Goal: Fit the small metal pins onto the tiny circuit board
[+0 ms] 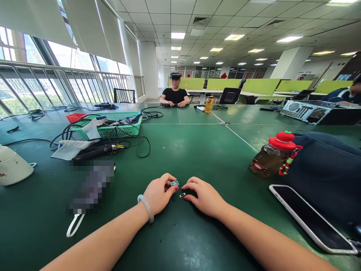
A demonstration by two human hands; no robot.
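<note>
My left hand [158, 195] rests on the green table [197, 150] and pinches a tiny square circuit board [174, 183] between thumb and fingers. A pale bangle circles that wrist. My right hand [203, 195] lies just right of it, fingers curled, with its fingertips at a small silver part [182, 195] that lies on the table. The two hands are close together, almost touching.
A smartphone [310, 218] lies at the right beside a dark bag [324, 173] and a red-capped bottle [272, 156]. A green basket [113, 126] with cables, a soldering tool [96, 152] and a white object [12, 165] are at the left. A person [175, 94] sits at the far side.
</note>
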